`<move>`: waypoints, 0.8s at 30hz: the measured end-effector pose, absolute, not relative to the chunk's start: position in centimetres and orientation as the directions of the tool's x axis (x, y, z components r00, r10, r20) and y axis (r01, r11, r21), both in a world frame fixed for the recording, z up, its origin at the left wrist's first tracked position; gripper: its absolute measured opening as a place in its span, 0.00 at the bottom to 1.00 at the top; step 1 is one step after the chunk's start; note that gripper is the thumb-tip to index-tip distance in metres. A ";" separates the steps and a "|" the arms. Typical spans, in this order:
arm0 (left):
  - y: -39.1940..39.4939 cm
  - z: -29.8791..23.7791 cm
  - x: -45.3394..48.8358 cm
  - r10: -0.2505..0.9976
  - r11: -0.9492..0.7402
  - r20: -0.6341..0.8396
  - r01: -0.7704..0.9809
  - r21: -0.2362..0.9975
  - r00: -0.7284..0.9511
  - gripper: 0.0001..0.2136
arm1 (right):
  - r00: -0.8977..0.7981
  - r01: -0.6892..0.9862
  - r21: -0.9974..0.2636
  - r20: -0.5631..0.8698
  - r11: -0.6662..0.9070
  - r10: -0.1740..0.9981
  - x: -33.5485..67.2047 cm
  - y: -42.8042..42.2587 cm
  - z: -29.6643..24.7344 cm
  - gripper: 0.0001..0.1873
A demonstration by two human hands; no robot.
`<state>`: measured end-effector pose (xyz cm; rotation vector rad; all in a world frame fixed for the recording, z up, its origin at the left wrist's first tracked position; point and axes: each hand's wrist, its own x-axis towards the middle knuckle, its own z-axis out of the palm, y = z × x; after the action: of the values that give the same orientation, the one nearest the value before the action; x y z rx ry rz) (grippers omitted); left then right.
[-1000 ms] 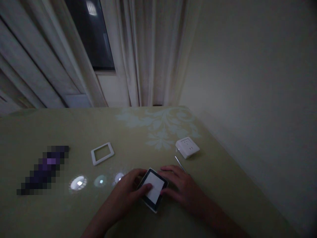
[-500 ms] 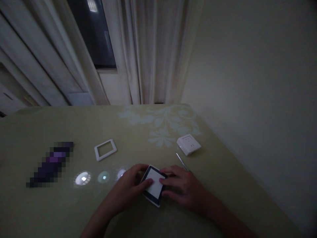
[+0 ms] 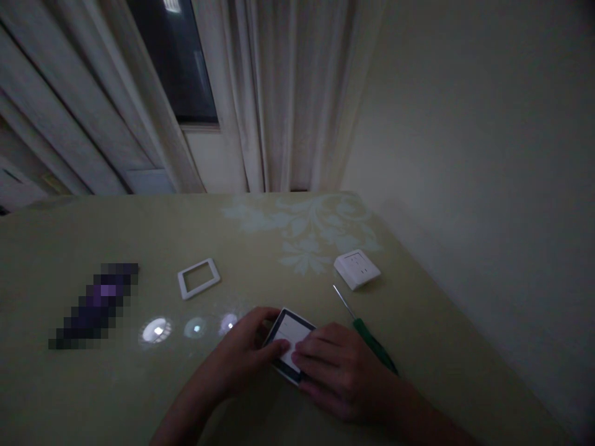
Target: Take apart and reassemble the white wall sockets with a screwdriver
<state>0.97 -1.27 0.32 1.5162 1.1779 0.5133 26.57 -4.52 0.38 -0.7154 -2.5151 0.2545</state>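
A square wall switch [image 3: 289, 331] with a white face and dark rim lies on the table near its front. My left hand [image 3: 244, 356] grips its left side, thumb resting on the white face. My right hand [image 3: 337, 371] lies over its near right corner, fingers curled and pressing on the face. A green-handled screwdriver [image 3: 367, 337] lies just right of my right hand, its thin shaft pointing away from me.
A white socket module [image 3: 357, 269] sits at the back right. A white frame [image 3: 198, 278] lies to the left of centre, and a blurred dark purple object [image 3: 95, 305] further left. The yellow-green table [image 3: 260, 248] meets curtains behind and a wall on the right.
My right hand has slid towards me over the switch, uncovering the green screwdriver handle. The left hand stays on the switch's left side.
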 end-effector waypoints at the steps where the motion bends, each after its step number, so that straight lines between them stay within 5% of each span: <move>1: -1.3 0.3 1.0 0.869 0.089 -0.265 0.394 0.915 0.418 0.26 | -0.730 0.451 -0.304 0.415 0.839 0.542 26.5 -4.6 0.3 0.15; 12: -1.1 0.5 0.6 0.867 0.089 -0.244 0.346 0.934 0.435 0.20 | -0.698 0.411 -0.320 0.491 0.853 0.521 26.5 -4.1 -0.1 0.13; 18: -0.9 0.4 1.4 0.922 0.010 -0.168 0.413 0.911 0.350 0.18 | -0.604 0.506 -0.389 0.477 0.770 0.638 27.3 -3.2 -0.5 0.14; 24: -0.4 -0.6 2.3 0.948 0.027 -0.157 0.419 0.908 0.278 0.19 | -0.610 0.470 -0.410 0.490 0.782 0.623 27.5 -2.8 -0.3 0.12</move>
<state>2.31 -0.43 -0.59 1.5635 1.3028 0.6745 27.52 -2.80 -0.25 -0.8086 -2.3393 0.3175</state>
